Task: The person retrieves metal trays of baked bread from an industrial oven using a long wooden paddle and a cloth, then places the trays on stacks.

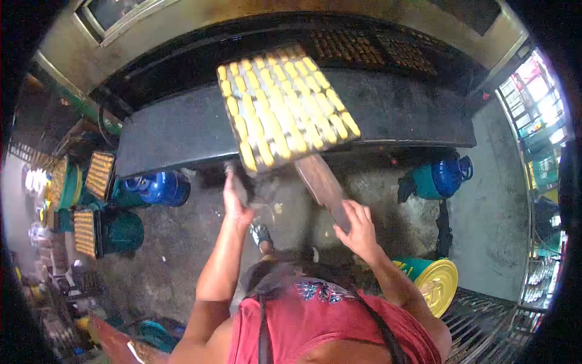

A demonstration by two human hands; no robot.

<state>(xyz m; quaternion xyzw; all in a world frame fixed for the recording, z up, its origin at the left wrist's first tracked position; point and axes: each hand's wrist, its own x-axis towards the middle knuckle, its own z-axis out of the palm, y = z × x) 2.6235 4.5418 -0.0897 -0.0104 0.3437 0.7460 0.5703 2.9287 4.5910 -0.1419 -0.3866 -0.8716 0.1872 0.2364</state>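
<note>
A baking tray [253, 168] carries several rows of pale yellow, finger-shaped dough pieces [276, 121]. It lies over the dark ledge in front of me, its far edge towards the oven opening. From under its near edge a flat wooden peel [321, 185] slants towards me. My right hand [359, 232] is closed round the peel's near end. To the left, just below the tray's near left corner, my left hand [236, 205] is closed on a dark, blurred thing [238, 184] that I cannot make out.
Inside the dark oven opening, browned pieces [345, 47] lie in rows. A black ledge [176, 130] runs across its front. Blue gas cylinders [165, 188] [445, 177] stand below the ledge on both sides. Filled trays [85, 233] sit at the left; a yellow-lidded drum [438, 288] is near right.
</note>
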